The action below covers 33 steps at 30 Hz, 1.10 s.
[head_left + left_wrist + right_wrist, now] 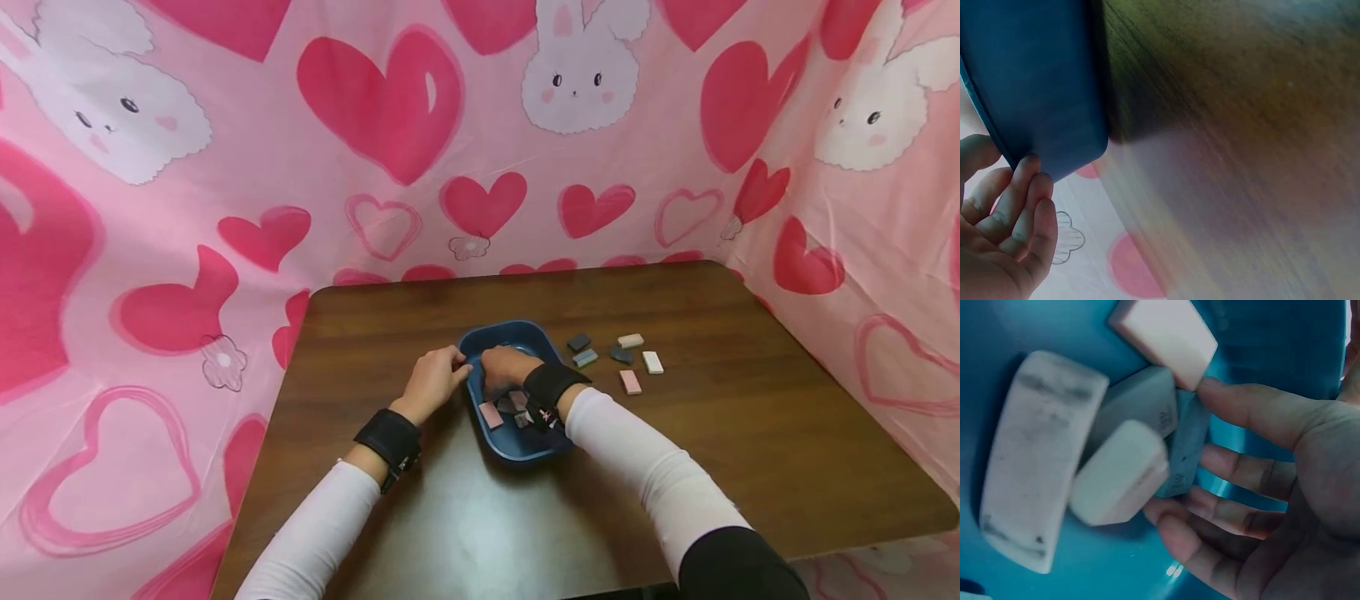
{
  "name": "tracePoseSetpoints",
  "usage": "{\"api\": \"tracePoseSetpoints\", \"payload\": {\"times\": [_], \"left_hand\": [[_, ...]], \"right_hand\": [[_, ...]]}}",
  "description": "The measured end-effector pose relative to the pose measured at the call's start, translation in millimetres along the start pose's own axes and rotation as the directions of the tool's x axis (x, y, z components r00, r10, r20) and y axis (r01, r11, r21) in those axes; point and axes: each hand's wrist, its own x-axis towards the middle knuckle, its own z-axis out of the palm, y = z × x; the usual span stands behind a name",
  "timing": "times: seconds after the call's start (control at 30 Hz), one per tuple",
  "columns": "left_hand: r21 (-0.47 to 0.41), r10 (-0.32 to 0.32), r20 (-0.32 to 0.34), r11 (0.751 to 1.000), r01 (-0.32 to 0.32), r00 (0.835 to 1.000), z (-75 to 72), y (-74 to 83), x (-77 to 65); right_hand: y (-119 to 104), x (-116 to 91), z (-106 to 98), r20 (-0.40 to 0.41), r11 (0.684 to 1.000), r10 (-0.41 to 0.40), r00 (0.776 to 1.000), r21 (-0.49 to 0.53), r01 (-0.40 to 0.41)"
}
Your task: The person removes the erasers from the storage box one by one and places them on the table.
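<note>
A blue plastic tub (517, 457) stands on the wooden table with several erasers inside. At its far left rim, my left hand (431, 379) pinches the edge, thumb on one side and fingers on the outer wall. My right hand (510, 367) reaches down into the tub. In the right wrist view, its thumb and curled fingers hold a blue-grey eraser (1186, 447) by its ends and side. A pink eraser (1169, 337), a grey eraser (1138, 403) and a small white eraser (1119, 475) lean against that one. A long, smudged white eraser (1041, 459) lies beside them.
Right of the tub, several erasers lie on the table (750, 433): a white one (652, 362), a pink one (630, 382), a beige one (630, 341), a green-and-blue one (585, 358) and dark ones (578, 342). Pink heart-patterned cloth (480, 150) hangs behind.
</note>
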Motion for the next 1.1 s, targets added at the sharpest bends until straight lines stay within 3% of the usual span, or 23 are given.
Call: {"api": "tracePoseSetpoints", "payload": {"times": [0.23, 0.4, 0.47, 0.57, 0.7, 0.83, 0.93, 1.1], "left_hand": [[0.011, 0.022, -0.021, 1.0, -0.021, 1.0, -6.8, -1.0, 9.5], [-0.01, -0.006, -0.032, 1.0, 0.005, 0.999, -10.5, -0.4, 10.3], [-0.022, -0.025, -0.012, 0.999, 0.024, 1.0, -8.2, -0.2, 6.4], [-0.037, -0.049, 0.023, 0.998, 0.049, 0.999, -3.3, 1.7, -1.2], [-0.055, -0.077, 0.048, 0.995, 0.079, 0.996, 1.3, 3.0, -9.5], [-0.052, -0.08, 0.052, 0.995, 0.083, 0.995, 3.5, 3.0, -13.5], [-0.052, -0.071, 0.038, 0.996, 0.073, 0.997, 3.2, 2.5, -12.8], [-0.054, -0.079, 0.026, 0.995, 0.081, 0.997, -0.9, 1.9, -6.7]], "right_hand": [[4.1, 1.9, -2.8, -0.077, 1.0, 0.0, 0.997, 0.028, 0.003], [7.8, 1.0, -6.6, -0.129, 0.996, -0.059, 0.99, 0.062, 0.068], [12.6, -2.9, -8.2, -0.179, 0.991, -0.09, 0.98, 0.077, 0.106], [27.1, -11.3, -14.5, -0.311, 0.986, -0.108, 0.944, 0.086, 0.141], [58.1, -21.5, -30.2, -0.447, 0.987, -0.012, 0.894, 0.141, 0.084], [101.5, -28.7, -37.1, -0.494, 0.972, 0.13, 0.86, 0.233, -0.013], [133.6, -32.7, -33.5, -0.495, 0.952, 0.22, 0.841, 0.299, -0.073], [174.2, -36.5, -16.4, -0.455, 0.924, 0.315, 0.833, 0.347, -0.16]]}}
